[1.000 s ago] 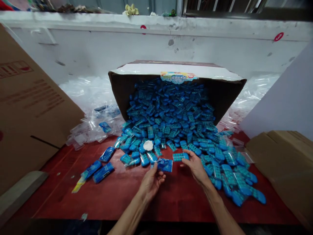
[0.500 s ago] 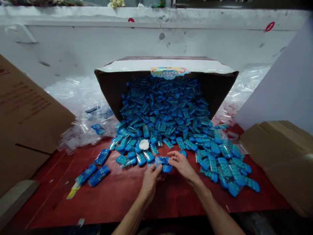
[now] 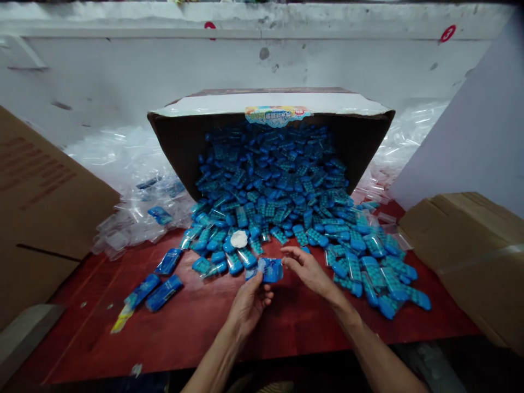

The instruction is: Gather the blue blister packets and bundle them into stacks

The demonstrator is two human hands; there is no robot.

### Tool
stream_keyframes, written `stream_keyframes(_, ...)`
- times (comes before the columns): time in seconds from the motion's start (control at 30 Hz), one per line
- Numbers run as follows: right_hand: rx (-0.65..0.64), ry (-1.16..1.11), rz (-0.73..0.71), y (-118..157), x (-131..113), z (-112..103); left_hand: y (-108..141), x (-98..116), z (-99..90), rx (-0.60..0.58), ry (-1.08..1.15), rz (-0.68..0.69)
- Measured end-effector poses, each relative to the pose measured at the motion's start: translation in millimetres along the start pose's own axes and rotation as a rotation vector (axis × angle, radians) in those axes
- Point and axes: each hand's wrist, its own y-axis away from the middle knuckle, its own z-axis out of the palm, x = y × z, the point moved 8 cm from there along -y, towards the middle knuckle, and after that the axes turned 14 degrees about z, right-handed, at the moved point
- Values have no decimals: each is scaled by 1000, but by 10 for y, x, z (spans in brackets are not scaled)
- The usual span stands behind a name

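My left hand is closed with thumb and fingers on a small blue printed packet, held flat above the table. A translucent bit shows near the thumb. My right hand is beside the packet's right edge, fingers slightly apart and nothing visible in them. Whether its thumb touches the edge is unclear. Beyond both hands lies a heap of blue-capped clear cases with turquoise pieces inside, spilling from a cardboard box tipped on its side. A white scalloped disc rests on the heap's near edge.
Several blue packs lie on the red table to the left, one by a yellow strip. Clear plastic sleeves pile up behind them. Cardboard boxes stand at the left and right.
My right hand's fingers have come off the blue packet or slid to its edge. The packet now lies flatter and more spread in my left hand. The view has shifted slightly.
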Motion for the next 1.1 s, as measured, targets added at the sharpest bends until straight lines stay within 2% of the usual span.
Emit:
stream_keyframes(0.13, -132, -157, 143, 37, 142, 169, -1, 55, 38, -24, 16, 58)
stream_keyframes(0.27, -81, -165, 141, 32, 219, 237, -12, 92, 76, -42, 29, 110)
stream_keyframes(0.33, 45, 10, 76, 16, 188, 104, -16, 92, 53, -14, 43, 96)
stream_keyframes(0.47, 350, 728, -54, -20, 76, -219, -4, 64, -15, 44, 87, 7)
stream_keyframes(0.57, 381, 1098, -27, -104, 158, -295, 11, 49, -53, 56, 111, -36)
stream_keyframes(0.67, 348, 1216, -10, -156, 256, -298, 14, 23, -100, 64, 107, -57)
stream_keyframes(0.77, 318, 1209, -30, -145, 267, -302, -18, 6, -145, 61, 92, -34)
stream_keyframes(0.83, 280, 1094, -23, -108, 224, -325, -48, -4, -170, 60, 75, -10)
stream_keyframes(0.9, 172, 895, -32, -50, 141, -296, -73, -11, -179, 59, 53, 11)
stream_keyframes(0.97, 8, 706, -88, 36, 15, -183, -84, -14, -169, 52, 30, 22)
stream_keyframes(1.03, -111, 626, -133, 122, -94, -70, -81, -9, -142, 38, 16, 28)
stream_keyframes(1.1, -136, 640, -135, 166, -136, -18, -72, 1, -113, 21, 14, 30)
